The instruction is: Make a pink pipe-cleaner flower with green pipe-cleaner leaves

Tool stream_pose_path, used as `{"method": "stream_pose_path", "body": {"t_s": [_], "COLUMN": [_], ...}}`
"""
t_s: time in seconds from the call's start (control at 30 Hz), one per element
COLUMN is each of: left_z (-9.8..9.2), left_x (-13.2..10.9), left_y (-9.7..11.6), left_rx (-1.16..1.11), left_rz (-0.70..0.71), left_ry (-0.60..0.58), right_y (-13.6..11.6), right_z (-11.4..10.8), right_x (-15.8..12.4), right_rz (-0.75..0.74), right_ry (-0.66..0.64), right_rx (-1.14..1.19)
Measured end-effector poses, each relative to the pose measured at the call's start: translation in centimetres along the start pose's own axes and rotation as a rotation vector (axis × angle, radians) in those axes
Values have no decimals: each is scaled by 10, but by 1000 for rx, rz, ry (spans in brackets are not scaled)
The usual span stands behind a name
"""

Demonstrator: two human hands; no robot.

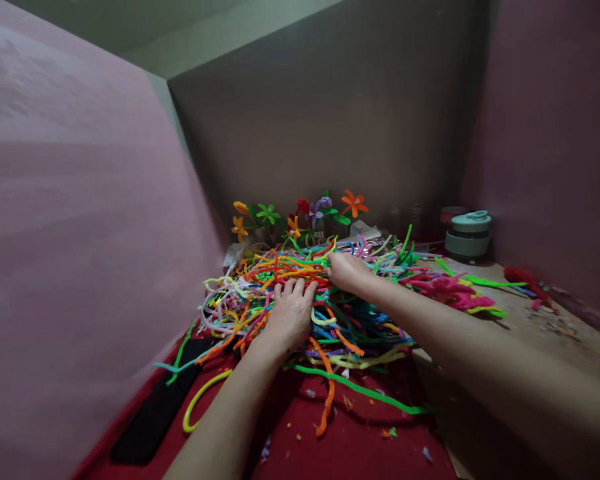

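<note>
"Orange and red fuzzy stems (293, 272) lie at mid-frame, on top of a tangled pile (360, 327). Which way do they run?"

"Mostly side to side, slightly bowed, so their long axis crosses the left forearm rather than following it. They lie just beyond the fingertips of the left hand (291, 313) and to the left of the right hand (349, 272)."

"Which hand is nearer?"

"Neither by much; both touch the pile. The right one sits a little higher in the frame, its forearm slanting in from the lower right."

"And each grip?"

"Left: palm down, fingers slightly parted over the stems; I can't tell whether any strand is caught beneath. Right: fingers curled, tips hidden, so I can't tell whether they pinch anything."

"Textures?"

"Soft chenille fuzz on thin, bendy lengths (wire-cored, I'd guess, from how the curves hold). Below the pile a bright green stem (360, 385) stretches towards the right over red cloth (370, 443) dotted with scraps. A yellow loop (195, 399) curls at lower left, beside a flat black slab (153, 413)."

"Behind and to the right?"

"Petalled fuzzy flowers, one a star-shaped orange bloom (355, 203), above centre; a squat, rounded, lidded container (467, 243) on the tabletop (510, 280) at right."
</note>
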State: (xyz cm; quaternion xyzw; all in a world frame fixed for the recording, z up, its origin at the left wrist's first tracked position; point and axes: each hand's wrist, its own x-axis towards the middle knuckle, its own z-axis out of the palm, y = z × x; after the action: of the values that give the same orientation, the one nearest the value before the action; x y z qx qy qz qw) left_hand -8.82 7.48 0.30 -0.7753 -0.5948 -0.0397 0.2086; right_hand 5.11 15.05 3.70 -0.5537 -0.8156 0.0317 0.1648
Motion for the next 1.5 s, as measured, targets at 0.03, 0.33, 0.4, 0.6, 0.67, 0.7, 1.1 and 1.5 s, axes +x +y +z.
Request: {"method": "stream_pose_path", "body": {"t_s": [0.03, 0.33, 0.4, 0.6, 0.67, 0.7, 1.1, 1.5], "left_z": [0, 1, 0, 0, 0, 0, -1, 0], "left_x": [0, -1, -1, -3, -4, -4, -4, -3], "left_y": [0, 3, 4, 7, 7, 7, 9, 11], "left_rx": [-6, -12, -11, 4, 10, 10, 4, -3], "left_rz": [-5, -16, -21, -18, -16, -15, -20, -24], "left_ry": [0, 9, 6, 39, 48, 50, 34, 44], "right_y": [-1, -7, -5, 1, 2, 2, 24, 10], "right_z": [1, -18, -25, -23, -18, -17, -23, -63], "right_x": [5, 6, 9, 21, 22, 22, 41, 29], "right_rz": [20, 70, 54, 57, 61, 62, 84, 22], "right_ry": [-5, 126, 152, 77, 62, 60, 236, 373], "right_rx": [1, -25, -22, 42, 68, 83, 610, 1427]}}
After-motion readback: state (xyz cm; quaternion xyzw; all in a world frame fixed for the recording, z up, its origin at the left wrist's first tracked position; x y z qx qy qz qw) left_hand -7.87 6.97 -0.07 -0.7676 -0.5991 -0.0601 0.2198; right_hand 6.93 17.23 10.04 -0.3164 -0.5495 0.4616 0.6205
